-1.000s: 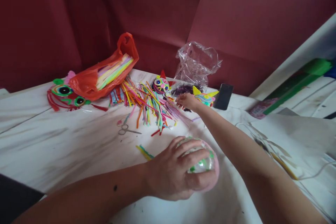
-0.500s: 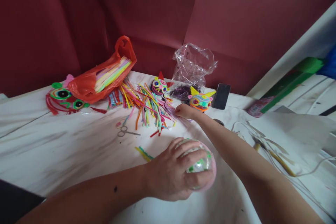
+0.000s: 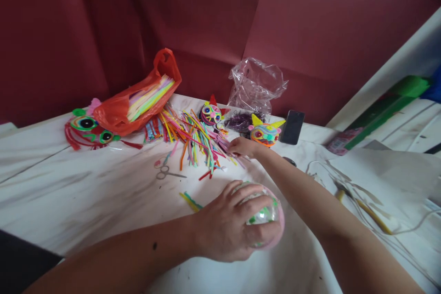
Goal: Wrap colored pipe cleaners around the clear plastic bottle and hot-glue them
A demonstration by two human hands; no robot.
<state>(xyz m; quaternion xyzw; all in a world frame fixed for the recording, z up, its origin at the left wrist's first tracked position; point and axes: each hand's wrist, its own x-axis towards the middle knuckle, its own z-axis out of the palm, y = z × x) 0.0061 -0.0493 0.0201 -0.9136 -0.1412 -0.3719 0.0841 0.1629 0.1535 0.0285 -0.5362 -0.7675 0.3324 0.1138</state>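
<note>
My left hand [image 3: 229, 225] is wrapped around a pink ball [image 3: 272, 220] with clear and green decoration, pressing it on the white table [image 3: 86, 193]. My right hand [image 3: 243, 147] reaches far forward, fingers closed in a pinch at the edge of a pile of coloured craft strips [image 3: 196, 138]; what it pinches is too small to make out. Just beyond that hand stands a decorated ball with yellow horns [image 3: 265, 132]. A second decorated ball with a red ear [image 3: 211, 113] sits behind the strips.
Small scissors [image 3: 167, 172] lie left of the strips. A red plastic bag [image 3: 134, 101] holds more strips; a red mask with big eyes [image 3: 87, 128] lies beside it. A clear plastic bag [image 3: 257, 85], a dark phone [image 3: 292, 127] and cables [image 3: 361, 202] are to the right.
My right hand has drawn back a little toward me from beside the horned ball to the edge of the strip pile. My left hand has stayed on the pink ball.
</note>
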